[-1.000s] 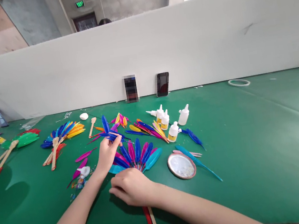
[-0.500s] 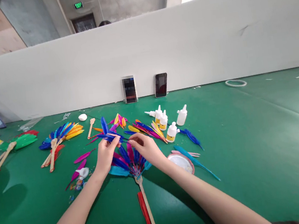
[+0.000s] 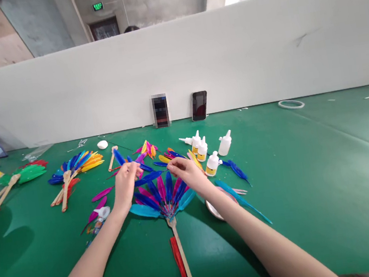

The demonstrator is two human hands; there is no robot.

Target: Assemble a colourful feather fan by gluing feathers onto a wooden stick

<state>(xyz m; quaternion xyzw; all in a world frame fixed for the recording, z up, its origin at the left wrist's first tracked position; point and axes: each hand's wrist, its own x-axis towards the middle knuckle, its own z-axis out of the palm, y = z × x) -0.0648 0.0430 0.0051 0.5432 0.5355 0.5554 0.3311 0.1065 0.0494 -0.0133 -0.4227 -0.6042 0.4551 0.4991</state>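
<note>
A feather fan (image 3: 161,196) of blue, pink and teal feathers lies on the green table (image 3: 295,163), its wooden stick handle (image 3: 185,263) pointing toward me. My left hand (image 3: 125,184) is closed on a small bunch of dark blue feathers (image 3: 123,159) above the fan. My right hand (image 3: 186,173) pinches the quill end of one dark blue feather (image 3: 148,177), which lies level between both hands. A red feather (image 3: 179,262) lies beside the handle.
Several white glue bottles (image 3: 212,155) stand right of the fan, with loose coloured feathers (image 3: 173,156) around them. A round tin lid (image 3: 214,208) sits under my right wrist. Finished fans (image 3: 74,166) lie at the left. Two phones (image 3: 199,105) lean on the white partition.
My right hand left the fan's base, rose to the left hand and drew one blue feather out sideways. The fan and its handle are now uncovered.
</note>
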